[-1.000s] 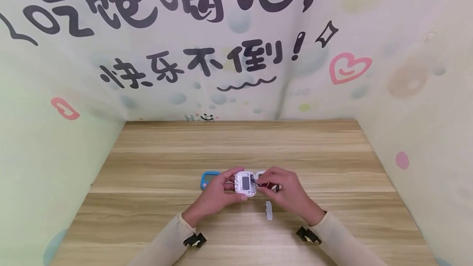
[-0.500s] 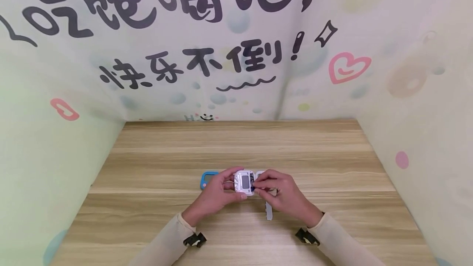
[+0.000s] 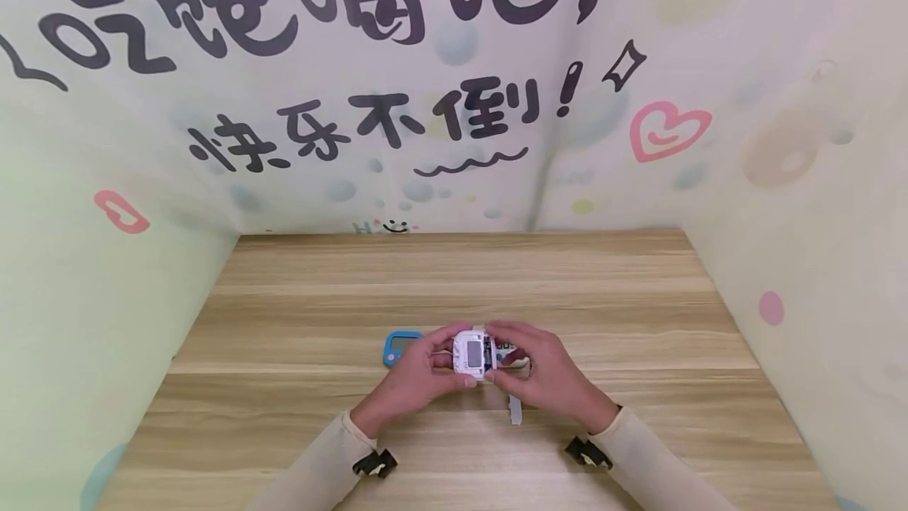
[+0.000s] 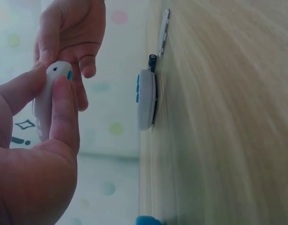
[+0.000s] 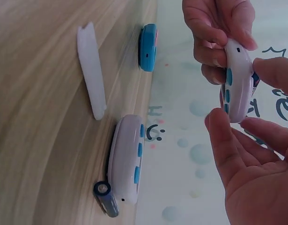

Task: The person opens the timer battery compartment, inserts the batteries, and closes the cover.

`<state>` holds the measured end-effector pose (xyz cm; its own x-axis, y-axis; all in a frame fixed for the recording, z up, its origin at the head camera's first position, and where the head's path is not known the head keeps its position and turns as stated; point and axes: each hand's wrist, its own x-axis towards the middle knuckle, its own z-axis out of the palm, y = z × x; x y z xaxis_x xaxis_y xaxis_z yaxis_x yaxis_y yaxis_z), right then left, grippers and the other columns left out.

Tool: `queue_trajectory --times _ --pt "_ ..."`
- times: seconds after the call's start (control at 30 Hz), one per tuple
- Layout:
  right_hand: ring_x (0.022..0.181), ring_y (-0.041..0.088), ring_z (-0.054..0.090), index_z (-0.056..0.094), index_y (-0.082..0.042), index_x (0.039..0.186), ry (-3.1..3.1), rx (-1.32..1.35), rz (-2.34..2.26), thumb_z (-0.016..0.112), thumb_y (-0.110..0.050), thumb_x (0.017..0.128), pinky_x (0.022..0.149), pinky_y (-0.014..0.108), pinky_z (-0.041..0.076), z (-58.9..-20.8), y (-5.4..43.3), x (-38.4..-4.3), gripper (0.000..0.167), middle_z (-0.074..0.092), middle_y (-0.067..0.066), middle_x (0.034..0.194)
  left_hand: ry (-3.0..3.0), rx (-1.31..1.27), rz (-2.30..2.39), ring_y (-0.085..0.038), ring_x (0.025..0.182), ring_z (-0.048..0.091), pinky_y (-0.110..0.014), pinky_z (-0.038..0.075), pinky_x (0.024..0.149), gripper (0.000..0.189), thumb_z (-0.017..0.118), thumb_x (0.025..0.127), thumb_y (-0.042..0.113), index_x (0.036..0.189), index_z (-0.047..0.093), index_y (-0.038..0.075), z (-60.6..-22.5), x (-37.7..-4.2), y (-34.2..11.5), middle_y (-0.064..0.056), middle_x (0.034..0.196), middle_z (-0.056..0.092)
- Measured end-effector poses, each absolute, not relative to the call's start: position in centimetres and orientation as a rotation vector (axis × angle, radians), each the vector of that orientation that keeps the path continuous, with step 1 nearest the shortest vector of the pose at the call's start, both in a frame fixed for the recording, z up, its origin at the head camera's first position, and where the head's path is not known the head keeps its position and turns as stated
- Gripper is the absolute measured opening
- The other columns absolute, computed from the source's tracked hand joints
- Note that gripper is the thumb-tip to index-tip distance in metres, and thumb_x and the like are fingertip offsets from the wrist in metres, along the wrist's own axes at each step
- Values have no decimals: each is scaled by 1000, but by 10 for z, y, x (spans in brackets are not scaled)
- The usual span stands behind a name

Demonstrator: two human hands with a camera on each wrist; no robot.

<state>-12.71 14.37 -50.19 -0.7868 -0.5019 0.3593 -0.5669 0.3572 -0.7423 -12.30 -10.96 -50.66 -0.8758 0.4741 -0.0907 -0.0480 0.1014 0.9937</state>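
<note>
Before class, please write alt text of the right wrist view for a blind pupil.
A person's left hand and right hand hold a white gadget above a wooden table. On it lie a second white gadget, a battery beside it, a white strip and a blue gadget.

Desk: pale brown wood-look top, grain banded left to right. Clock positions per head view, 12 at far edge, white device as centre.
- White device: lying flat, blue buttons upward; partly covered in head view.
- Battery: dark, metallic end, on its side at about 3 o'clock, just beside device; contact unclear.
- White strip: narrow, 6 o'clock, apart from device.
- Blue device: flat, 9 o'clock, well apart; screen and pink button visible.
</note>
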Motion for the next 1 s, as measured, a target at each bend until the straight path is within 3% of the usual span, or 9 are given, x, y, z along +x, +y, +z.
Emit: queue_trajectory --times 0.13,0.23,0.57,0.77,1.0 --pt "83 7 74 69 1 133 -2588 947 1469 89 -13 85 74 32 66 -500 142 -127 54 78 13 115 1981 441 1827 -17 108 72 -26 63 90 81 87 89 15 159 46 7 -507 -122 -110 -18 137 64" --pt "84 7 73 71 -2 129 -2627 876 1560 90 -11 83 74 34 66 -498 141 -127 51 78 7 103 1980 453 1828 -17 108 73 -27 63 90 81 86 90 14 159 45 5 -507 -121 -110 -19 139 64" --pt "80 15 70 68 -14 119 -2639 741 1834 91 -2 79 71 29 64 -497 139 -128 47 72 6 93 2016 453 1806 -20 106 75 -29 64 88 80 87 86 6 157 50 8 -508 -119 -109 -20 135 65" --pt "81 15 70 67 -11 120 -2650 779 1816 90 -4 81 72 30 65 -498 139 -130 45 73 9 95 2030 446 1795 -23 109 74 -28 64 89 79 87 87 6 157 51 9 -509 -119 -108 -19 136 66" --pt "100 25 74 65 -10 135 -2763 809 1694 91 -21 85 82 31 65 -500 145 -131 58 75 7 116 2064 389 1779 -23 110 72 -27 64 88 80 87 89 12 159 47 12 -515 -123 -113 -15 132 64"
